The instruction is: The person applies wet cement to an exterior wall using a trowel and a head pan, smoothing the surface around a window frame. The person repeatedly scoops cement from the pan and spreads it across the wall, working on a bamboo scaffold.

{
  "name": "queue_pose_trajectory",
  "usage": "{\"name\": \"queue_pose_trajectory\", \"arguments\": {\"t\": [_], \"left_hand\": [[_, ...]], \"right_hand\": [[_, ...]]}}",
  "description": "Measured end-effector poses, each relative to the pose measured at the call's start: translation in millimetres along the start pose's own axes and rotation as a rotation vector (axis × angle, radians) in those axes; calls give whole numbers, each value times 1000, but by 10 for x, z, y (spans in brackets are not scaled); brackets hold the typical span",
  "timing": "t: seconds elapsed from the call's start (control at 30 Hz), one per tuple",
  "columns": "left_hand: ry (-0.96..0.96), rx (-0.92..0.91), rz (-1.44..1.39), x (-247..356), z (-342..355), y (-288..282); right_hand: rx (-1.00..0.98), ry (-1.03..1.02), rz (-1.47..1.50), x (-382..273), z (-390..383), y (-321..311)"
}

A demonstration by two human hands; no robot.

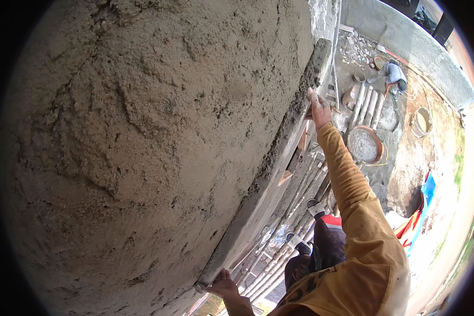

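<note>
A long, mortar-caked straightedge (268, 184) slants along a wall of wet grey plaster (158, 137), its edge against the surface. My right hand (320, 109) grips it near the upper end, arm stretched out. Around the lower end closes my left hand (224, 286), partly cut off by my sleeve. Clumps of mortar sit along the straightedge's wall side. The plaster is rough and pitted at left and smoother close to the straightedge.
My feet (300, 242) stand on a scaffold of poles (274, 263), high above the ground. Below are a round tub of grey mortar (364, 145), several pale poles (366, 105), a bucket (421, 122) and rubble (359, 50). Another person (394, 73) bends over near a low wall (405, 39).
</note>
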State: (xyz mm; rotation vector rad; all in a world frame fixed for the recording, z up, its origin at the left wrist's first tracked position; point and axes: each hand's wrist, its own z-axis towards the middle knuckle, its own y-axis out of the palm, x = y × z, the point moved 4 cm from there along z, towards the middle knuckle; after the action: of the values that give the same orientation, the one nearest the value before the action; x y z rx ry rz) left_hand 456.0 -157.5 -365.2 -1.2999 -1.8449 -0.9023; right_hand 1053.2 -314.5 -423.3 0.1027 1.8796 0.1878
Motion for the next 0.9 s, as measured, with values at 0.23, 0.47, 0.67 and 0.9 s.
{"name": "queue_pose_trajectory", "arguments": {"t": [0.23,0.47,0.67,0.9], "left_hand": [[59,100,-11,80,21,-94],[157,138,11,767,425,-1036],[38,-31,14,542,-377,279],[94,134,-10,604,-587,459]], "right_hand": [[-41,0,124,-1,-90,19],[-3,-78,69,377,-1204,392],[34,-127,120,-628,285,-11],[-74,13,-74,-831,196,-48]]}}
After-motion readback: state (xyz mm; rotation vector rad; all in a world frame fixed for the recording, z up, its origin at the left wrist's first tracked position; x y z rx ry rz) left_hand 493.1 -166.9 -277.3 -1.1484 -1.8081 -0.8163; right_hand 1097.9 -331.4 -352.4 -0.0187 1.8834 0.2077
